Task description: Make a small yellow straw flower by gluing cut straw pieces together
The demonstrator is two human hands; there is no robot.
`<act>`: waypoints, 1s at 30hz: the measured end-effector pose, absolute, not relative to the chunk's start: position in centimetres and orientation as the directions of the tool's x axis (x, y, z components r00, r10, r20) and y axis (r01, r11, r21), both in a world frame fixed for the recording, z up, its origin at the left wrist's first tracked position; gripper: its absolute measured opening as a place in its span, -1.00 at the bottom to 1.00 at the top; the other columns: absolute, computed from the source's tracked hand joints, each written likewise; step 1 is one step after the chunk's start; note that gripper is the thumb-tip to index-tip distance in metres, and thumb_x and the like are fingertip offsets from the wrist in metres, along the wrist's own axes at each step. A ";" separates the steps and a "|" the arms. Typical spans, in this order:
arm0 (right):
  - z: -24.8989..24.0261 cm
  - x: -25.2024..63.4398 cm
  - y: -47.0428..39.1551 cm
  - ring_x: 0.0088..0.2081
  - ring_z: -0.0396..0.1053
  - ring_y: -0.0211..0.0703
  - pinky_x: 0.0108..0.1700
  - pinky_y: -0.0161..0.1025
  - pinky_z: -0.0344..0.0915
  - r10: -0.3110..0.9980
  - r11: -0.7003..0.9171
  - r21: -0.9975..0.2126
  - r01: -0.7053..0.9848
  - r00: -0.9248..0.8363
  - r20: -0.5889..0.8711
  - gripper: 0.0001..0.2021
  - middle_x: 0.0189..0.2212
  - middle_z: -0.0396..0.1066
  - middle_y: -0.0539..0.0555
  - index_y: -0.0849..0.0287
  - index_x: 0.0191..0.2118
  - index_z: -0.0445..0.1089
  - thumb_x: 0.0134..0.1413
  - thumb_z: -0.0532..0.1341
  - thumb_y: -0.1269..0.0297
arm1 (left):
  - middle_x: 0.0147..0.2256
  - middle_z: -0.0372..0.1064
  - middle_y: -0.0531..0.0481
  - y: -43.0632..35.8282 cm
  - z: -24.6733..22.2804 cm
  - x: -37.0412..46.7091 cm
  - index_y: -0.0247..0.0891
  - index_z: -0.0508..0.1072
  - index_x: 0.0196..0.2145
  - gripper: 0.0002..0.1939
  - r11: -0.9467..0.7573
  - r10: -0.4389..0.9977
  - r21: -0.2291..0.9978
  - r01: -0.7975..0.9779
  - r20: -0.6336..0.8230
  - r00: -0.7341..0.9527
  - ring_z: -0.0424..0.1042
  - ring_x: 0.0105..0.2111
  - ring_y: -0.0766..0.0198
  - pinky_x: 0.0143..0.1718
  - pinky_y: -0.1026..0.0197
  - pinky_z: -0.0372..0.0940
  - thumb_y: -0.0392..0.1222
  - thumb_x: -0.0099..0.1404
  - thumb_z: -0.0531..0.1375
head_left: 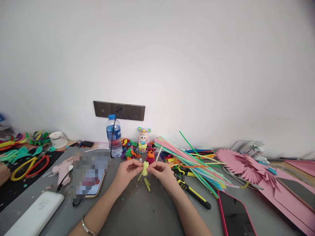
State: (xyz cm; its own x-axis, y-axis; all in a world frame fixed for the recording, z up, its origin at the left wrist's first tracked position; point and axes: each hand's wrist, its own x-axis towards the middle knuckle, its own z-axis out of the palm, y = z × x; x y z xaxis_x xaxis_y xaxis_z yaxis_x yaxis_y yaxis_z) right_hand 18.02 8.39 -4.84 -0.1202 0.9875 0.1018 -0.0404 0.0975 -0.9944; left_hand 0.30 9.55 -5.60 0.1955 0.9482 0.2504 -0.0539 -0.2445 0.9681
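Note:
A small pale yellow bundle, fuzzy like pipe cleaner, is held up between my two hands near the middle of the view. My left hand pinches its left side with thumb and forefinger. On the other side, my right hand pinches it the same way. A thin pale stick rises behind my right fingers; whether they hold it is unclear. Just below the bundle, a darker yellow-green piece lies on the grey mat.
Behind my hands stand a water bottle and a small figurine. Coloured pipe cleaners, yellow-black pliers and a red-edged phone lie right. A pink glue gun and white power bank lie left. Another person's hand shows far left.

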 end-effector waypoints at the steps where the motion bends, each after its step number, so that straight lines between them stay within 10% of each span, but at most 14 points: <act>1: -4.9 18.0 8.4 -0.55 0.30 -0.25 -0.45 -0.30 0.21 0.987 0.106 -0.993 -0.042 -0.115 0.110 -0.68 -0.60 0.44 -0.01 0.19 -0.55 0.46 -0.28 0.44 0.03 | -0.36 0.56 -0.10 9.5 -5.6 0.3 -0.27 0.54 -0.44 -0.82 -0.250 0.947 0.967 -0.040 0.253 0.199 0.53 -0.30 0.12 -0.19 0.12 0.44 -0.09 0.08 0.33; 30: -4.7 16.6 7.7 -0.18 0.40 -0.03 -0.17 -0.14 0.38 0.897 0.442 -0.897 0.011 -0.021 0.441 -0.92 -0.26 0.38 0.13 0.10 -0.35 0.49 0.06 0.28 0.24 | -0.08 0.51 -0.11 8.6 -4.9 0.5 -0.19 0.50 -0.17 -0.80 -0.455 0.888 0.881 0.134 0.438 0.137 0.47 -0.05 0.10 0.02 0.07 0.35 -0.27 0.23 0.18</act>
State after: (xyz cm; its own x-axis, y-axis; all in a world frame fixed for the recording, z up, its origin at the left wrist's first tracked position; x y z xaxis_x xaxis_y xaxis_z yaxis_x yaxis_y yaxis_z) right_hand 16.63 7.74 -4.71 -0.0210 0.8971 0.4414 0.0114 0.4417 -0.8971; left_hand 0.52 8.64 -4.91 0.1367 0.8885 0.4380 0.1336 -0.4547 0.8806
